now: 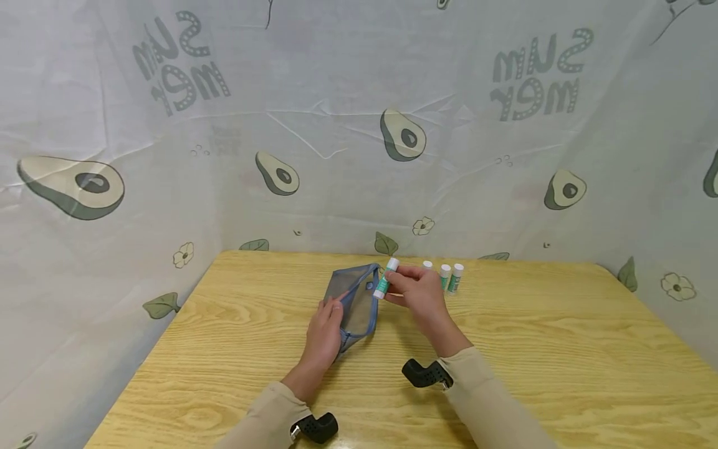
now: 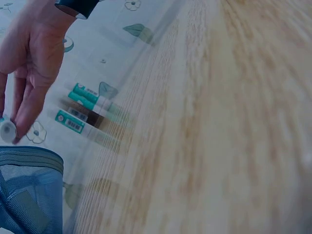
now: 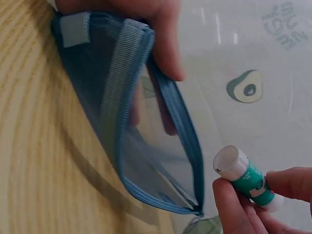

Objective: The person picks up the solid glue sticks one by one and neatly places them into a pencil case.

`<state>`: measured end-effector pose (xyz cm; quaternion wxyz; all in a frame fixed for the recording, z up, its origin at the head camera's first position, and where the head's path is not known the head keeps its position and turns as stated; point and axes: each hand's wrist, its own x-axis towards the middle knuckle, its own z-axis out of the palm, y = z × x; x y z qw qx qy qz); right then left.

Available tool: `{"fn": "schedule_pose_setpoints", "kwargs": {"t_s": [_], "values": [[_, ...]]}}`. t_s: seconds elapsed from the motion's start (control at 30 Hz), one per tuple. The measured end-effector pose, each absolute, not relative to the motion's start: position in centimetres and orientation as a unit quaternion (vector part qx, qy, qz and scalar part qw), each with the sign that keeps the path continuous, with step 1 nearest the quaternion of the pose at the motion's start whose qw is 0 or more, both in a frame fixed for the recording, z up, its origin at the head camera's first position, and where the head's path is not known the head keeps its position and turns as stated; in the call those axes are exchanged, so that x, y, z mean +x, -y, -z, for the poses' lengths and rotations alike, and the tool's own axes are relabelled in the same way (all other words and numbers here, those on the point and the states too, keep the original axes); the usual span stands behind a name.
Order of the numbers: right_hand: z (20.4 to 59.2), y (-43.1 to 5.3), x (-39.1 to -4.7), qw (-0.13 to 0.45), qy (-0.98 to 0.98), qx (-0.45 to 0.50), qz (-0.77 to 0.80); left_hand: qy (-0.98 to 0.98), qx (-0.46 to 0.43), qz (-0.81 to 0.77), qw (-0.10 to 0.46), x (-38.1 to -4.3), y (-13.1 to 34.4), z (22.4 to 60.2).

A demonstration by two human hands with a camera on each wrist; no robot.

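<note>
Reaching in from the bottom of the head view come two beige cloth sleeves, each with a black, bent wrist fitting. Under them spreads a tabletop of yellow wood, its grain streaky and brownish. Farther in, the left hand grips the side of a blue-grey mesh pouch edged in darker blue fabric tape. Its mouth gapes, and the sheer, fine netting lets the surface behind show through; the right wrist view shows a ribbed zip along the rim and a pale tab at one corner.

To its right, the right hand pinches a short green-and-white cylindrical tube between thumb and fingers, tilted, outside the pouch and near its mouth. The tube looks smooth, with a green printed label round the middle and white ends; a round, rimmed end faces the right wrist camera.

Just beyond that hand stand three similar white-capped green tubes, the leftmost partly hidden by it. Behind the table's far edge hangs a creased whitish cloth printed with halved avocados, leaves, flowers and mirrored "summer" lettering.
</note>
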<state>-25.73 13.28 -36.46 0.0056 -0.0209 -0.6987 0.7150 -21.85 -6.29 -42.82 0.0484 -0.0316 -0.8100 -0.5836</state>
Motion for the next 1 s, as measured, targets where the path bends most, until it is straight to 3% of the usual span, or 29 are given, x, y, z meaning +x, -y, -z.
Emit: {"fn": "schedule_pose_setpoints", "kwargs": {"t_s": [0.47, 1.0], "values": [[38.7, -12.4, -26.0, -0.061, 0.706, -0.046, -0.704, 0.800, -0.032, 0.598, 0.038, -21.6, 5.9, 42.3], [39.8, -11.9, -25.7, -0.079, 0.710, -0.054, -0.698, 0.805, -0.015, 0.592, 0.029, -21.6, 6.1, 42.4]]}}
